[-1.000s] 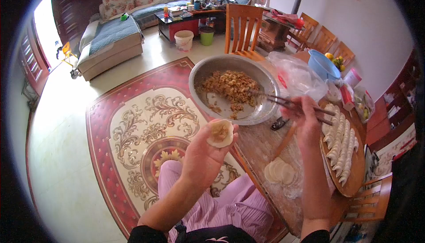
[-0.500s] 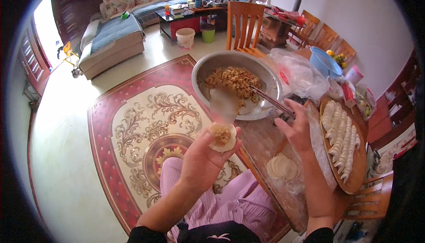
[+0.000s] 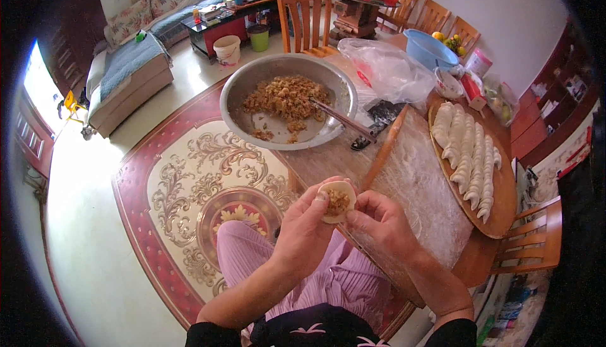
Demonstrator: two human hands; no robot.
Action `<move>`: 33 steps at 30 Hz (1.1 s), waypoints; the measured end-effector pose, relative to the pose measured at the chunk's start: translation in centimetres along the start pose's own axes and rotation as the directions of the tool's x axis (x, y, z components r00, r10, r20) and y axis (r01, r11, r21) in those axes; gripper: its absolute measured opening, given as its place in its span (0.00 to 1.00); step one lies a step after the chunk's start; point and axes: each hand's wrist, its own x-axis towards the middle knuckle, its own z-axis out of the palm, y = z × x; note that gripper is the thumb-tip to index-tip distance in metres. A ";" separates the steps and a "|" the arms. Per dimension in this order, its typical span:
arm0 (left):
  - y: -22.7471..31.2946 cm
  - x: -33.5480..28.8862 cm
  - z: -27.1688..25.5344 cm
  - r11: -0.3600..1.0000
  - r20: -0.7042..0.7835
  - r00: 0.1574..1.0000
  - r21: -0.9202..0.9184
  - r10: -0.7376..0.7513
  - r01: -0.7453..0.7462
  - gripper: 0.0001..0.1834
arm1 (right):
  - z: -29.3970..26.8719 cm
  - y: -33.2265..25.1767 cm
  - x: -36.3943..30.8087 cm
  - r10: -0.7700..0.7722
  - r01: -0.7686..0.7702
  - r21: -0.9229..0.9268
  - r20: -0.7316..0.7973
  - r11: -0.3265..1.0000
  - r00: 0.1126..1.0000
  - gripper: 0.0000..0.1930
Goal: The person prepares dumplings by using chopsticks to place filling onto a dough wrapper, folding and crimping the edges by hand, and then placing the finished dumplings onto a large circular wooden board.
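Just above my lap, a round dough wrapper with brown minced filling at its middle is held up between both hands. My left hand cups it from the left, thumb on its edge. Thumb and fingers of my right hand pinch its right edge. Beyond them stands a large metal bowl of minced filling. A pair of chopsticks leans in it, handles over the right rim, untouched.
A wooden rolling pin lies on the floury table, beside a black bag-like item. At the right, a round wooden tray bears rows of shaped dumplings. Plastic bags and a blue basin stand farther back.
My right hand has let go of the chopsticks, now resting in the bowl, and come left to the filled wrapper. The view has turned; the wrapper stack on the table no longer shows.
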 end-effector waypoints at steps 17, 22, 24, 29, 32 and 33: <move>-0.5 1.4 0.8 0.980 0.005 0.981 0.013 -0.196 0.196 0.18 | -3.0 -0.1 0.1 -0.613 0.579 -0.435 0.076 0.690 0.787 0.10; -0.7 1.4 1.0 0.981 0.000 0.981 0.015 -0.193 0.193 0.17 | -3.0 0.7 0.3 -0.790 0.697 -0.619 0.193 0.361 0.581 0.09; -0.8 1.2 1.2 0.980 0.007 0.985 0.101 -0.172 0.170 0.17 | -3.0 0.6 0.1 -0.798 0.698 -0.624 0.188 0.353 0.572 0.08; -1.4 0.8 2.0 0.944 -0.043 0.988 0.291 -0.147 0.153 0.18 | -2.7 -0.1 -0.4 -0.756 0.636 -0.583 0.055 0.506 0.652 0.07; -0.8 0.3 2.7 0.886 0.045 0.993 0.458 -0.106 0.073 0.19 | -2.8 -0.6 -0.9 -0.577 0.485 -0.418 -0.123 0.768 0.807 0.06; -0.7 0.1 2.8 0.802 0.137 0.989 0.596 -0.057 -0.037 0.18 | -2.9 -0.6 -0.9 -0.537 0.468 -0.350 -0.131 0.811 0.833 0.07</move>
